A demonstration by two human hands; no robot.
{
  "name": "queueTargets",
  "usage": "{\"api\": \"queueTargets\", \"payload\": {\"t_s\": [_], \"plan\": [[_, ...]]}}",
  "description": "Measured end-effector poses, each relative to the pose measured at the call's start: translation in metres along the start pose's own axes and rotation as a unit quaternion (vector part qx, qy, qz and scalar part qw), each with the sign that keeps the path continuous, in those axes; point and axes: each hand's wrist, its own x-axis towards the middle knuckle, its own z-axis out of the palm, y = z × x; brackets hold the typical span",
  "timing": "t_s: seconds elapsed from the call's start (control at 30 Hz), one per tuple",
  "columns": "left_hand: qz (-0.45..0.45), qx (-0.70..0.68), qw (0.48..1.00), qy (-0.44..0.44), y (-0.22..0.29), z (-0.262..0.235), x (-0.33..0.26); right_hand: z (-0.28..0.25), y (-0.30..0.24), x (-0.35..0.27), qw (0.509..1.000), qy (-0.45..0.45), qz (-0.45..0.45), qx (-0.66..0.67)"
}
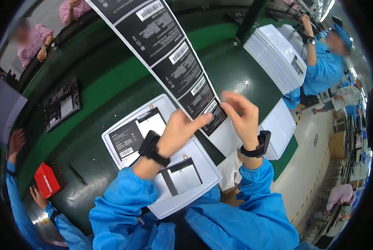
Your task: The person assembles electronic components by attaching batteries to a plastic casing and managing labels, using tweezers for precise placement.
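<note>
A long strip of black printed labels (pixel 182 64) on white backing hangs in front of me, running from the top edge down to my hands. My left hand (pixel 176 131) grips its lower part, thumb on top and the other fingers hidden beneath. At the strip's right edge is my right hand (pixel 245 118), its thumb tip by the lowest label (pixel 215 121); thumb and forefinger look apart, slightly blurred. Under my left forearm lies a white plastic tray (pixel 163 102). It holds flat battery packs: a black-labelled one (pixel 126 139) and a silver-faced one (pixel 185 179), with short wires.
Stacked white trays (pixel 274 58) stand far right, with more trays (pixel 278 129) nearer. An open laptop chassis (pixel 62 104), black tweezers (pixel 78 175) and a red box (pixel 47 180) lie left on the green table (pixel 99 121). Co-workers' hands are at left; people in blue and pink work around.
</note>
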Motion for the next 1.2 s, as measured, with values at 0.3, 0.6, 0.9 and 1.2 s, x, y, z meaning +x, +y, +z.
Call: {"api": "queueTargets", "payload": {"t_s": [0.3, 0.6, 0.9, 1.2], "plan": [[0.066, -0.035, 0.990, 0.121, -0.004, 0.034, -0.007, -0.011, -0.015, -0.004, 0.992, -0.040, -0.105, -0.054], [0.066, -0.007, 0.995, 0.076, 0.013, 0.040, -0.020, -0.047, -0.039, 0.012, 0.971, -0.225, -0.036, -0.070], [0.094, -0.001, 0.973, 0.210, -0.004, 0.013, 0.014, -0.064, -0.056, -0.025, 0.982, 0.005, -0.185, 0.027], [0.076, -0.150, 0.986, 0.002, -0.022, 0.020, -0.156, 0.001, -0.097, -0.126, 0.855, -0.021, 0.295, 0.425]]}}
